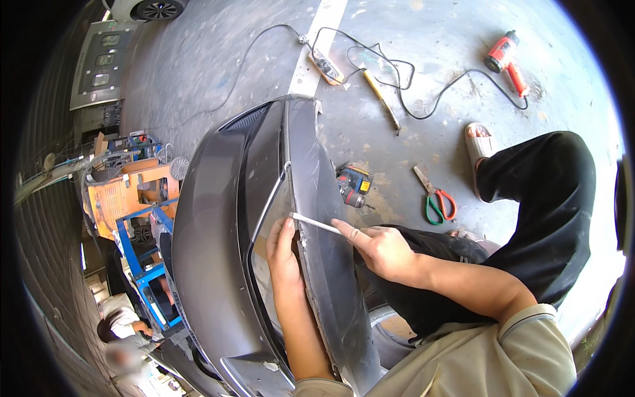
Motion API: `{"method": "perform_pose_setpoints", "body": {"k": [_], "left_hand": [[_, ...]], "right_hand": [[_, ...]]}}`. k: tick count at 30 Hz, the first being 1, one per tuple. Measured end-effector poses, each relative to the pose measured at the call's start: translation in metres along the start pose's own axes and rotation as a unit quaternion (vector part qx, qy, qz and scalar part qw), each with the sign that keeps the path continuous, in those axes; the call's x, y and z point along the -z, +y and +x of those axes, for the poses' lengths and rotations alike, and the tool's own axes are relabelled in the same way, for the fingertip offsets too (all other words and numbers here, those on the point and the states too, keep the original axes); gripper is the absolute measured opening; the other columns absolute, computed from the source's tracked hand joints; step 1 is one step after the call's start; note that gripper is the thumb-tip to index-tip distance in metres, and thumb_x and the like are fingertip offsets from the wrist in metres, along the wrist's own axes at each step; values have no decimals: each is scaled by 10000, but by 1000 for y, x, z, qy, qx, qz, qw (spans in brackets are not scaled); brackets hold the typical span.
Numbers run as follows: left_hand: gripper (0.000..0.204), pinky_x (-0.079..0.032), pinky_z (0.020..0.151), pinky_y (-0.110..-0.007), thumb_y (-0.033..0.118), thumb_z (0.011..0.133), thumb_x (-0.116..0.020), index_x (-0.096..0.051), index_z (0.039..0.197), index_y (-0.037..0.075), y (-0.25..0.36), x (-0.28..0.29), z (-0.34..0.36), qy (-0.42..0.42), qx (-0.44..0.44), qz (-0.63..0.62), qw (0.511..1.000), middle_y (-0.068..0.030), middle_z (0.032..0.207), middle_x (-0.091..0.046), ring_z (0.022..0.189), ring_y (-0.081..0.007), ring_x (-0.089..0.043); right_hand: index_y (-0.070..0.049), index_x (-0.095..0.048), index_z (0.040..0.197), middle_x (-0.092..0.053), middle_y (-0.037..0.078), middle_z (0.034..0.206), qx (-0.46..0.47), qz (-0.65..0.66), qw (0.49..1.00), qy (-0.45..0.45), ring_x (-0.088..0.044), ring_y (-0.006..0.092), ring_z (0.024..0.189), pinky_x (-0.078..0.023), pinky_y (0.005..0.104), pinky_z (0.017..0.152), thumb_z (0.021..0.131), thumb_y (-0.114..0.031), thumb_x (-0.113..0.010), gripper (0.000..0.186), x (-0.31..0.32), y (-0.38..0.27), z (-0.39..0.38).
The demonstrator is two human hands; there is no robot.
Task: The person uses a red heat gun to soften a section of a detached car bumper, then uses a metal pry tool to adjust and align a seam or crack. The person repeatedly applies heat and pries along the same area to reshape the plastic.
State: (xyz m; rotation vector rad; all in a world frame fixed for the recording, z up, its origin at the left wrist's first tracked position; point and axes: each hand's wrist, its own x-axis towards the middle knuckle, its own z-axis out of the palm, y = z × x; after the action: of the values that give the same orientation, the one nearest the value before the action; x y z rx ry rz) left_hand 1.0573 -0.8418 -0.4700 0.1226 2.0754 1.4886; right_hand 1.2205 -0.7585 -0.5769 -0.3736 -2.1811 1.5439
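A dark grey car bumper (208, 198) stretches lengthwise in front of me, its rough edge running beside my left forearm. My left hand (284, 258) grips the bumper near its inner edge, thumb close to the tip of a thin, flat, whitish tool (316, 223). The other end of that tool is in my right hand (383, 251), with the index finger stretched along it. Its tip meets the bumper beside my left thumb; what kind of tool it is, I cannot make out. Part of my left fingers is hidden against the panel.
Right of the bumper lie a cordless drill (355, 184), scissors with red and green handles (434, 197), a yellow-handled rod tool (381, 99) and a red heat gun (506, 59). Cables loop around a power strip (325, 67). Left stand an orange cart (126, 198) and another person (126, 324).
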Motion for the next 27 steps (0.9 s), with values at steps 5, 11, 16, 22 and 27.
{"method": "perform_pose_setpoints", "body": {"k": [5,11,16,22,27], "left_hand": [[269,-461,801,-256,270,1013,-614,-661,1063,10,5,-8,-4,14,7,0,1000,-18,966,-666,883,-106,-603],[301,-457,766,-231,301,1035,-609,-645,1078,5,2,-7,-6,0,-5,8,1000,-18,951,-660,858,-82,-586],[299,-454,755,-235,306,1036,-611,-642,1066,10,4,-6,-6,-4,-6,15,1000,-11,937,-654,842,-78,-577],[284,-457,764,-241,290,1026,-626,-646,1052,8,4,-4,-3,-7,-5,15,1000,-11,942,-655,853,-80,-578],[286,-481,729,-239,211,961,-719,-651,1052,-51,18,6,6,-58,-50,152,985,-56,922,-681,813,-92,-608]], "right_hand": [[-103,-404,1548,-627,133,773,10,-14,999,31,-638,353,696,-538,439,670,789,15,-644,804,-3,3,4],[-80,-380,1558,-623,124,772,10,-28,1000,8,-641,343,701,-540,436,667,754,20,-660,858,-6,0,4],[-48,-353,1566,-626,116,772,1,-71,997,-11,-648,329,703,-550,420,660,734,21,-657,889,-10,-8,4],[-28,-380,1539,-631,134,768,-34,-75,997,-1,-652,341,689,-545,429,634,775,41,-639,810,-10,-31,13],[-34,-440,1484,-657,177,787,-79,54,994,46,-659,364,698,-529,445,623,904,11,-612,607,-16,-29,20]]}}
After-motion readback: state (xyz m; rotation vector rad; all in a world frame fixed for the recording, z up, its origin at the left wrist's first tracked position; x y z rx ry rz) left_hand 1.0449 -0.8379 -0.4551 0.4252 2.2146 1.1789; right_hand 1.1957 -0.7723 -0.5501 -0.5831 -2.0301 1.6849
